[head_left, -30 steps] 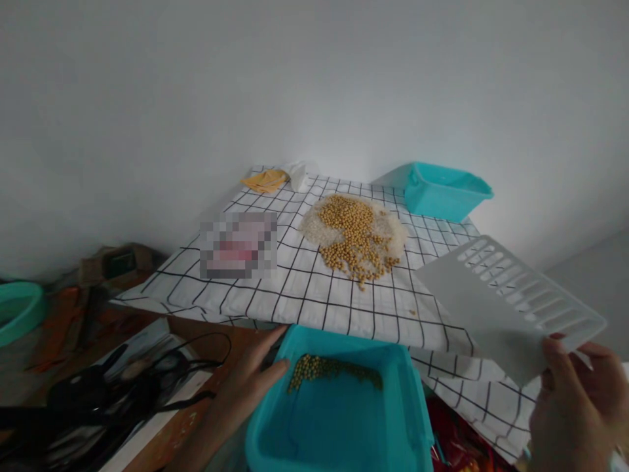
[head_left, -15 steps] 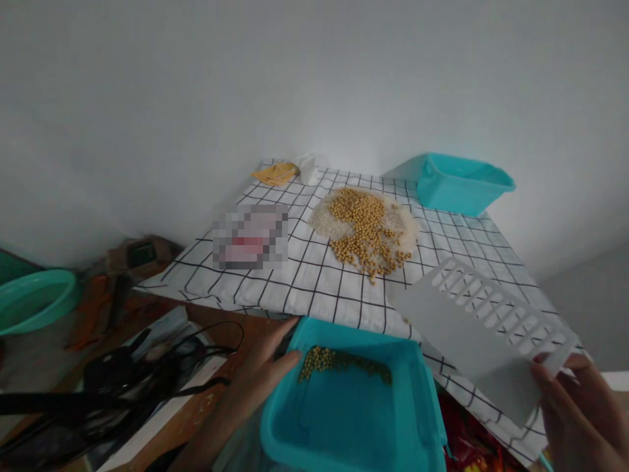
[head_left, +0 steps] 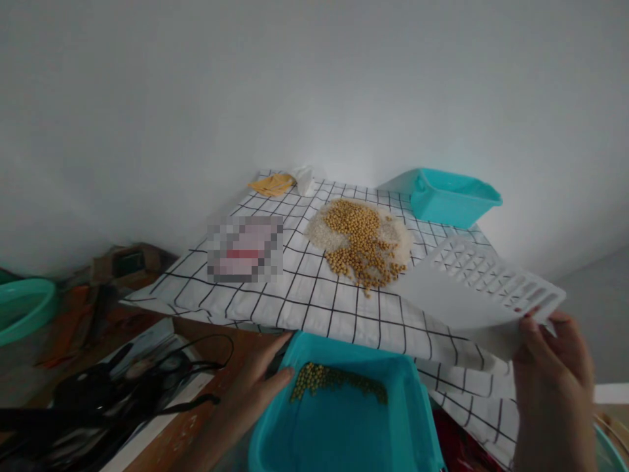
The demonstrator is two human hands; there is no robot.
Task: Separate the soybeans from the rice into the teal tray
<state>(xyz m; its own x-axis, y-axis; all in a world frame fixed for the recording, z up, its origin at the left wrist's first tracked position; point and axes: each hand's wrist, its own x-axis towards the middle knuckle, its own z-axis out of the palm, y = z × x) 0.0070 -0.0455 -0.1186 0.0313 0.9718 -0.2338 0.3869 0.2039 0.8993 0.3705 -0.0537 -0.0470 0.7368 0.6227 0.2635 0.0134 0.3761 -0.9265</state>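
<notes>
My left hand (head_left: 253,383) grips the left rim of a blue plastic bin (head_left: 407,377), thumb over the edge, just below the table front. Along the far side of the bin floor lie some soybeans (head_left: 314,378). My right hand (head_left: 553,354) pinches the near right end of a white slotted plastic panel (head_left: 457,301). The panel is held tilted at the right of the table, its far left edge close to the pile. That pile has yellow soybeans (head_left: 361,239) on top of pale grains (head_left: 319,233) that look like rice.
A second blue bin (head_left: 452,200) stands at the table's back right. On the checked cloth (head_left: 299,295) also lie a blurred-out packet (head_left: 246,249), a yellow cloth (head_left: 272,185) and a white crumpled thing (head_left: 303,180). Black cables (head_left: 167,367) and a green basin (head_left: 29,308) are at left.
The white panel has been raised and turned flatter by my right hand. My left hand keeps its grip on the bin rim. The whole view has shifted slightly.
</notes>
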